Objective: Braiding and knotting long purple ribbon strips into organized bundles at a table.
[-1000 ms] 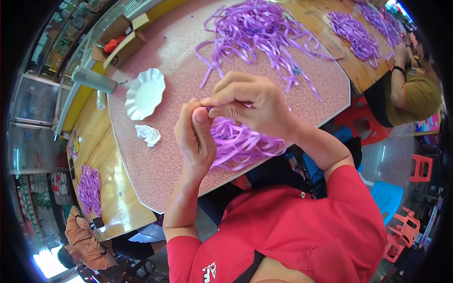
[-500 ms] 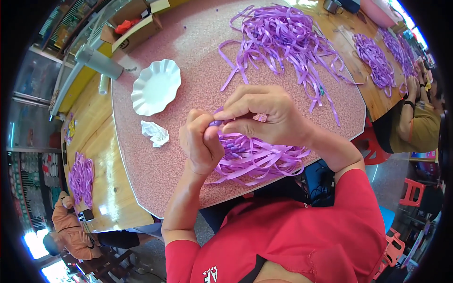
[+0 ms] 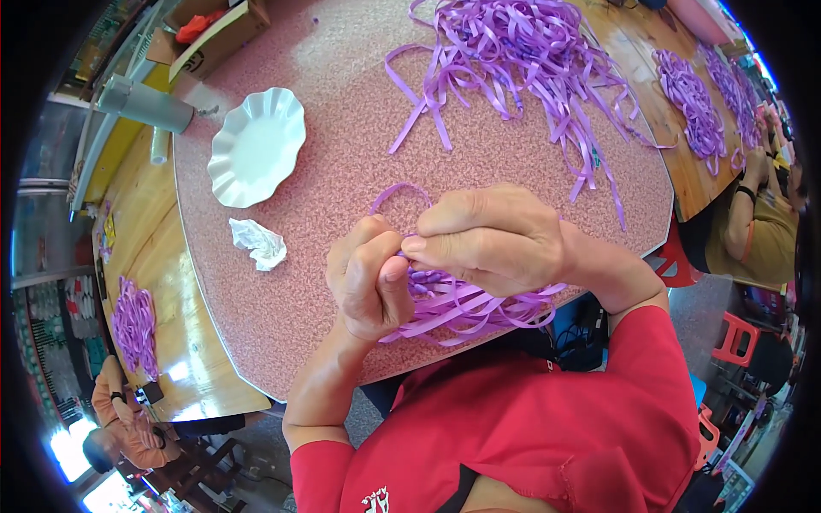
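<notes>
Head view: to the right of the white scalloped dish (image 3: 256,147) and nearer you than it, your left hand (image 3: 368,278) and right hand (image 3: 496,241) meet, each with thumb and forefinger pinching a purple ribbon (image 3: 402,187), its loop arching beyond your fingers. Exact fingertip contact is partly hidden and cannot be told. Loose ribbons (image 3: 470,313) lie beneath your hands, a larger ribbon heap (image 3: 523,60) lies right of the dish and farther away, and crumpled white tissue (image 3: 258,244) sits on the dish's near side.

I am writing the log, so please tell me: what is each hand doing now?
Left hand: closed, holding a purple ribbon.
Right hand: closed, apparently pinching the same purple ribbon.
</notes>
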Motion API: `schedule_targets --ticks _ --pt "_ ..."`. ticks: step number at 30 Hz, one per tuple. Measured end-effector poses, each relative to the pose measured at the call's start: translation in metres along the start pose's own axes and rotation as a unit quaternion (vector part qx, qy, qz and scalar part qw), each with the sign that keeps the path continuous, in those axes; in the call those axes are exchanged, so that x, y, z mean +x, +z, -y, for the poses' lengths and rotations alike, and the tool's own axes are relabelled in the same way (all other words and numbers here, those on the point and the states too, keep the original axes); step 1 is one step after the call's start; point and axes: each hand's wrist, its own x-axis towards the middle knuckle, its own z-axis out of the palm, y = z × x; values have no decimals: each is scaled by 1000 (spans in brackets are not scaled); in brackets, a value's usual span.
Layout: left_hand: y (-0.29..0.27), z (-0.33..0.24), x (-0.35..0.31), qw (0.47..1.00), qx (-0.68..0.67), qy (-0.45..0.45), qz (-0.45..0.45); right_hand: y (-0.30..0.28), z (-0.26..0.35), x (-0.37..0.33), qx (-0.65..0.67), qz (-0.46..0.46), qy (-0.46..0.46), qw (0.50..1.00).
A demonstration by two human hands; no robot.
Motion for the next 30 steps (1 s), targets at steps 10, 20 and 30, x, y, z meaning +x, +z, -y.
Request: schedule_targets --ticks 10,20,30 --pt "1 6 5 994 48 -74 67 3 -15 -7 54 -8 132 990" --pt "2 1 -10 907 -234 -350 -4 10 -22 -8 42 -35 115 992" --pt "6 12 -8 998 3 -70 0 10 -16 -11 60 -35 112 991"
